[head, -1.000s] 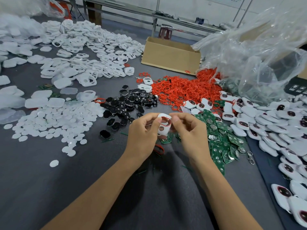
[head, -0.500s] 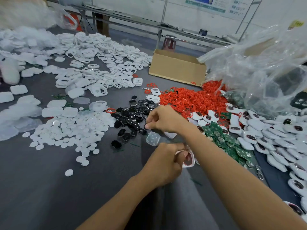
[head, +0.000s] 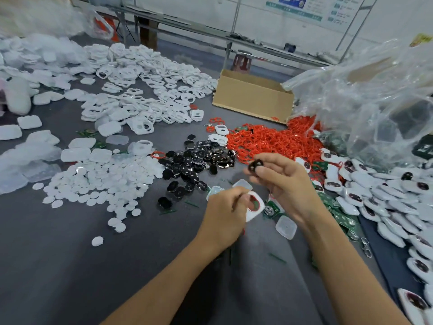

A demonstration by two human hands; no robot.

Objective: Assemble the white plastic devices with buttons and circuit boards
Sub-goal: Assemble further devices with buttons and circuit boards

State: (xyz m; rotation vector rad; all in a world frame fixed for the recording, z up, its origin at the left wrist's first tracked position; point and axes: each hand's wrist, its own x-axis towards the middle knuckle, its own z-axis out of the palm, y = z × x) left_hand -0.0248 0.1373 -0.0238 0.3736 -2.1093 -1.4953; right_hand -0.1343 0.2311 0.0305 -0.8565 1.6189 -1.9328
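The left hand [head: 225, 214] grips the white shell [head: 256, 211] just above the counter [head: 70, 266]. The right hand [head: 285, 184] pinches one black button [head: 255, 165] in its fingers [head: 274, 161], near the shell. Align the button outline with the shell opening, then press evenly until flush.

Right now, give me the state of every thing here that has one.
left hand, gripping the white shell.
white shell, held, red ring seated in it.
right hand, pinching a black button.
black button, held clear of the shell, not yet fitted.
cardboard box, top open.
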